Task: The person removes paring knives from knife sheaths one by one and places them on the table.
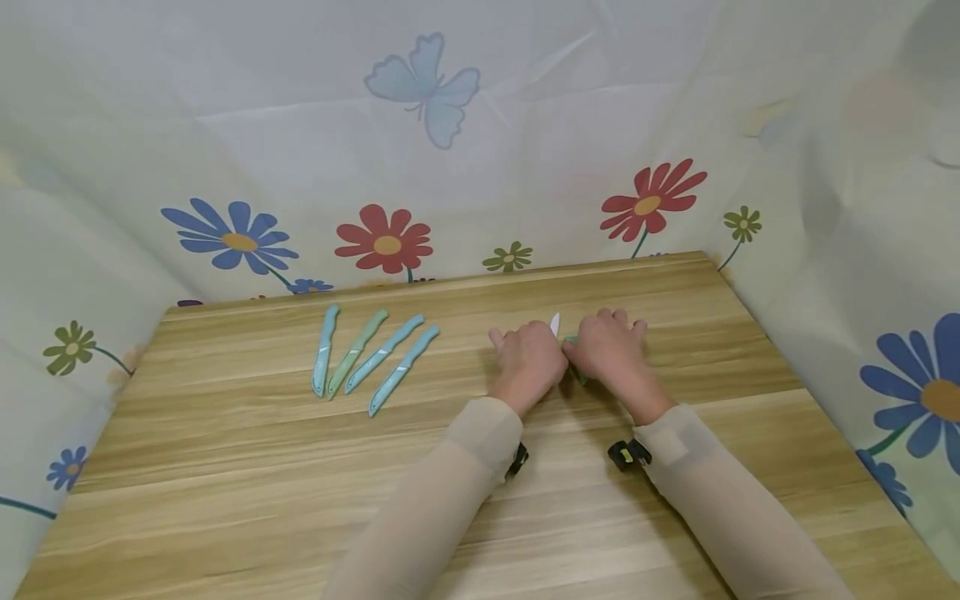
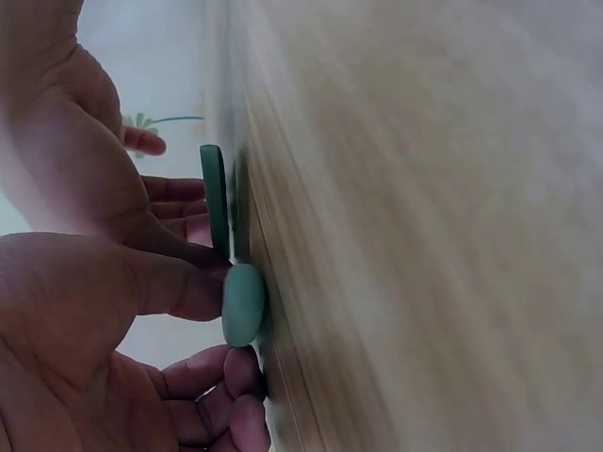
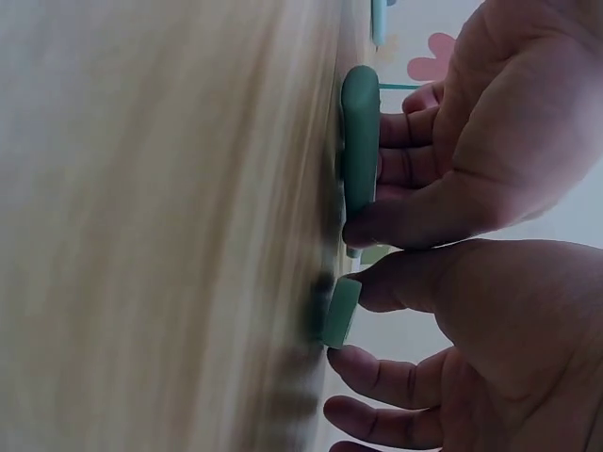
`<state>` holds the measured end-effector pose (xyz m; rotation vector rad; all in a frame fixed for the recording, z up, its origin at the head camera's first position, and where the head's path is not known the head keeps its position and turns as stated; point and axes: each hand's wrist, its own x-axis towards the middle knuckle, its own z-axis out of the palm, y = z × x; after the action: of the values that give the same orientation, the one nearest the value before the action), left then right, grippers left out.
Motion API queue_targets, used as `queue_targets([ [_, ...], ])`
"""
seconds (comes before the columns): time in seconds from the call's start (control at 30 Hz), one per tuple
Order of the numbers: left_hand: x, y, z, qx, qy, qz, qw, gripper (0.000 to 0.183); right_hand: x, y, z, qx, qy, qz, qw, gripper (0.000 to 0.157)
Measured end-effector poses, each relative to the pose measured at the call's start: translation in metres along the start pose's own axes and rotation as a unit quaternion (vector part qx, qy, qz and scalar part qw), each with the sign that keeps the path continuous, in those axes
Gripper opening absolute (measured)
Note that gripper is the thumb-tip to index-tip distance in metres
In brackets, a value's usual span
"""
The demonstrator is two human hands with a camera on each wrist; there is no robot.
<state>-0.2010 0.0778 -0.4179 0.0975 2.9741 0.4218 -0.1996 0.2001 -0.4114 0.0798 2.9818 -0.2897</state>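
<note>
Head view: pers. at wood table [image 1: 315, 483], both hands close tog., R of table ctr. L hand [image 1: 531, 354] grips knife [image 1: 555, 324]; handle mostly hidden under palm, bare blade shows in gap btwn hands. Blade pts away from pers., leaning slightly R, so knife's long axis runs near-far w/ a small R slant. R hand [image 1: 606, 346] has fingers bent round a slim green pc, prob. the sheath [image 1: 581, 376]; lies just R of knife, near end showing below hand. Sheath's axis also roughly near-far, but far end leans L, twd blade. L hand is nearer to the 4 covered knives [image 1: 358, 354], fanned out well to L, handles at far end.

L wrist view: L thumb + fingers pinch pale green handle [image 2: 243, 306], rounded butt facing cam, so axis foreshortened, running away from cam. Sheath sits beyond, in R hand, seen side-on as a dark strip just above table.

R wrist view: R thumb + index pinch sheath, its squared end twd cam; which end is the mouth, can't tell. Handle sits beyond, along L fingers, on the L-hand side of sheath, butt away from R hand. Thumbs v. close; touching or not, can't tell.
</note>
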Motion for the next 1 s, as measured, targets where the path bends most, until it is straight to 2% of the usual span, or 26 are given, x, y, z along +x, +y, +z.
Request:
queue_targets([
  [0.27,0.002,0.001,0.002,0.010,-0.004,-0.006,0.9999,0.019,0.000,-0.002,0.002,0.000,-0.005,-0.003,1.000,0.046],
  [1.0,-0.009,-0.001,-0.004,-0.032,-0.011,0.007,0.9994,0.026,-0.001,0.000,0.001,-0.009,-0.014,-0.002,1.000,0.050],
])
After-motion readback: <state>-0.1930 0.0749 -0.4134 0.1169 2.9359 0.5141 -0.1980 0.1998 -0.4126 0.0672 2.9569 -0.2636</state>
